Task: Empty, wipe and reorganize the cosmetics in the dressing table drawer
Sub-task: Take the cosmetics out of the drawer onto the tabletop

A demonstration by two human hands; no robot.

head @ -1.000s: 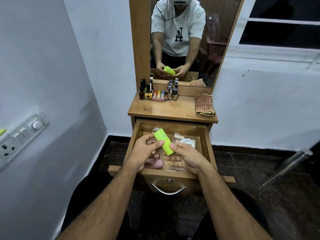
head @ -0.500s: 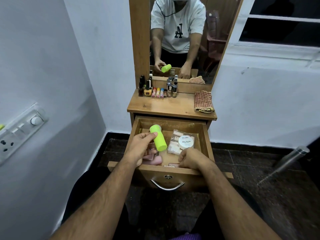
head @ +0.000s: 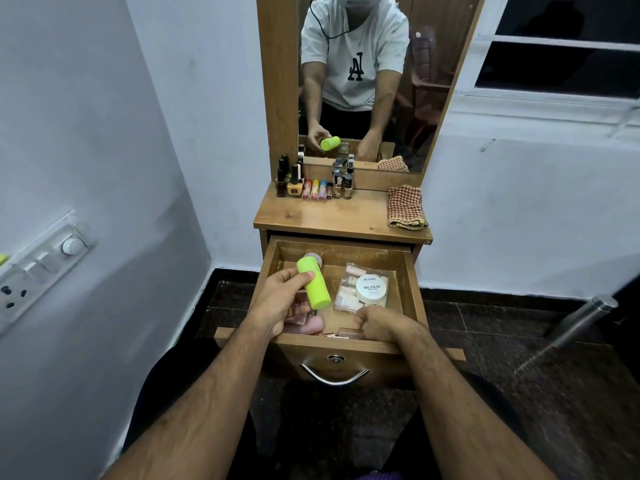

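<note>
Cosmetics are split between the drawer and the tabletop, where a row of small bottles stands against the mirror and a checked cloth lies folded at the right. Our left hand grips a green tube around its lower half, thumb across the front, holding it tilted above the drawer's left side. We judge it light, rigid plastic, smooth enough to slip, so a full wrap round the barrel suits it better than a fingertip pinch. Our right hand reaches into the drawer's front right corner with fingers curled down; whether it has hold of anything there we cannot tell. Just beyond it lies a clear pack with a white jar marked nail polish on top. The pack looks thin and flexible, so we would take it by both edges, or lift the jar off first. Pinkish items lie under the left hand, too hidden to name.
</note>
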